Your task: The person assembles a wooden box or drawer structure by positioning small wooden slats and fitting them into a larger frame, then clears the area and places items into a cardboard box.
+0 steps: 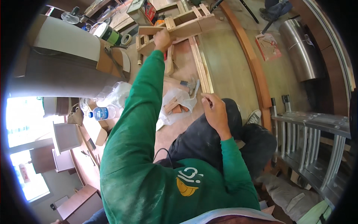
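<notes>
My left hand [163, 40] reaches far forward, fingers closed on a flat wooden board [150, 30] at the near left end of a wooden frame [186, 30]. Something red shows just below that wrist, too little of it to name. My right hand [217, 115] is above my thigh, fingers loosely bent and thumb apart. Its fingertips are by the near end of long pale wood strips [200, 65]; whether they touch, I cannot tell. Between my arms a hammer [188, 84] lies beside a clear plastic bag [179, 106] containing wood offcuts [173, 107].
A metal ladder [309, 121] and a steel cylinder [300, 50] are at right, beyond a long reddish-brown beam [246, 52]. Left are plastic bottles [101, 113], a tub [108, 33] and a tape roll [126, 39]. Another person's foot [269, 15] shows at the far right.
</notes>
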Available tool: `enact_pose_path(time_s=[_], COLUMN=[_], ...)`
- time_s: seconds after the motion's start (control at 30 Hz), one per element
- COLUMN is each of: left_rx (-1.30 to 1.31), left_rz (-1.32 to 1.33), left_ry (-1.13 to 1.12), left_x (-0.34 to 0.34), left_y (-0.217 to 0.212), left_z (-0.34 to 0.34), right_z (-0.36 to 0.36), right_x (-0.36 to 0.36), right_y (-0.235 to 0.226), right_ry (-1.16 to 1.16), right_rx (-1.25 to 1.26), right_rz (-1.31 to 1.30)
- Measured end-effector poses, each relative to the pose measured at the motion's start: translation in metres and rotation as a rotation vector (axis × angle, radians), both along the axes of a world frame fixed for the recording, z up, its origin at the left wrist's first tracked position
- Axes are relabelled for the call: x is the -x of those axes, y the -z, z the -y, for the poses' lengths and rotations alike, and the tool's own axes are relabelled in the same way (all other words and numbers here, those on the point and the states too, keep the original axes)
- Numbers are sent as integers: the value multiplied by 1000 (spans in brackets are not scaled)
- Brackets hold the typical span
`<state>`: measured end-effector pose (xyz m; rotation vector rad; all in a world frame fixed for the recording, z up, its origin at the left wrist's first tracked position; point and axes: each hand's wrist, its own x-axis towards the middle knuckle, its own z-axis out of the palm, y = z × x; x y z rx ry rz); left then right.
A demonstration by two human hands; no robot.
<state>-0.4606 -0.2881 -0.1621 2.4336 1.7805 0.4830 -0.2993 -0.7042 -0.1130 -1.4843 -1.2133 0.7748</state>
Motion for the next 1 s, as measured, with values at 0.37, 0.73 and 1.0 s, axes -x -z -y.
enact_pose_path(time_s=[0.37,0.73,1.0], left_rx=[-434,-254,-166], left_rz=[337,389,404], left_ry=[499,980,1067], left_x=[-63,-161,-142], left_y=[-77,-113,-113], left_z=[107,328,386], right_z=[32,87,131], right_x=[-132,-97,-75], right_y=[-26,-158,-155], right_ry=[538,203,244], right_rx=[-72,447,728], right_rz=[-272,1182,1112])
